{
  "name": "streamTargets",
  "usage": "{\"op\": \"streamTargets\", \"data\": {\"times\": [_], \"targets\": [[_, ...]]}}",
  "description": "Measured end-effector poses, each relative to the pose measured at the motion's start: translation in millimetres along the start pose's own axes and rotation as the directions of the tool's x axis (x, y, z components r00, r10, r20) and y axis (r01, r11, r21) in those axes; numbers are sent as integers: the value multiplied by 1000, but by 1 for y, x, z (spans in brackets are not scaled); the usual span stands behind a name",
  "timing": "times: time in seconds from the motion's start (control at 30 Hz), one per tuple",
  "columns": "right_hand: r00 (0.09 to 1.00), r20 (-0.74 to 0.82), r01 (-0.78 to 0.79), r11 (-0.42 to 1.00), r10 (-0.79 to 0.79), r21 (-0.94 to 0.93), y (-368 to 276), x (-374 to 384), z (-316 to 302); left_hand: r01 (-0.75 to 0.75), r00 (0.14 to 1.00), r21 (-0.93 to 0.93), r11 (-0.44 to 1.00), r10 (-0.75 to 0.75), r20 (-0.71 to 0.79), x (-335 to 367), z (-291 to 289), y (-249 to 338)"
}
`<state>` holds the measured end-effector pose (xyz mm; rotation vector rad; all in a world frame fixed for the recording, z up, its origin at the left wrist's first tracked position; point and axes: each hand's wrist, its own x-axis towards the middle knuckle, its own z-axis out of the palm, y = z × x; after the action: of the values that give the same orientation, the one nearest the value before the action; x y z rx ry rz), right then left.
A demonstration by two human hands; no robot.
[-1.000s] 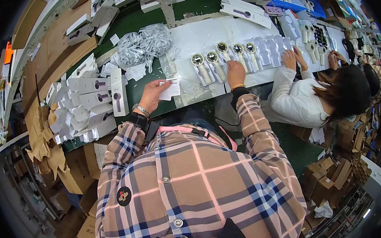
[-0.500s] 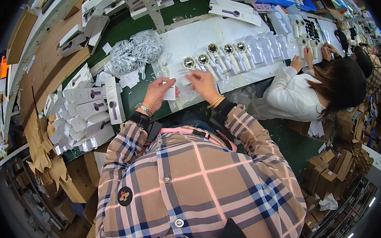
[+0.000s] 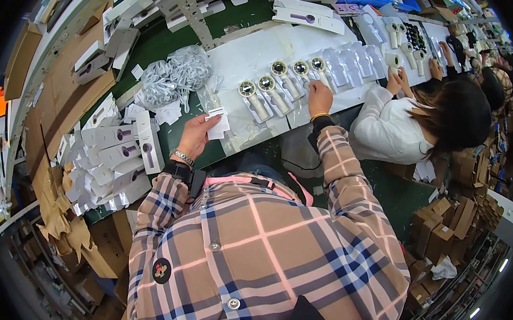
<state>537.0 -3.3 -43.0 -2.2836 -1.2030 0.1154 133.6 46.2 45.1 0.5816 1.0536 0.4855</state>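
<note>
The left hand (image 3: 194, 138) is clamped, thumb against fingers, on white paper slips (image 3: 217, 127). At 2 o'clock from it, 5 handheld fans (image 3: 279, 67) lie in a row. The right hand (image 3: 320, 98) has its fingers drawn together by the row's 2 rightmost fans; I cannot tell whether they grip anything. Clear trays (image 3: 353, 67) continue the row. From the left hand, a pile of pale cables (image 3: 178, 76) sits at 11 o'clock, white boxes (image 3: 119, 153) near 9 o'clock.
</note>
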Motion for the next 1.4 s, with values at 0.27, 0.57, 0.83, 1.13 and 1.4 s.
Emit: {"op": "streamTargets", "data": {"times": [0.27, 0.57, 0.83, 1.13, 1.4], "targets": [[973, -42, 225, 974, -226, -15, 9, 4, 16, -19, 998, 45, 999, 22, -66, 2, 20, 5], [614, 721, -453, 604, -322, 655, -159, -89, -25, -18, 1000, 134, 991, 15, 23, 13, 36, 9], [987, -94, 153, 956, -133, 249, -46, -21, -2, -36, 995, -28, 999, 33, -91, 40, -13, -19], [997, -76, -31, 986, 19, -164, 41, 24, -30, -319, 790, 140, 937, 345, -507, 35, -81, 13], [994, 98, 61, 997, -56, -47, 61, 40, -8, -62, 958, 29, 998, 67, -279, 26, -83, 0]]}}
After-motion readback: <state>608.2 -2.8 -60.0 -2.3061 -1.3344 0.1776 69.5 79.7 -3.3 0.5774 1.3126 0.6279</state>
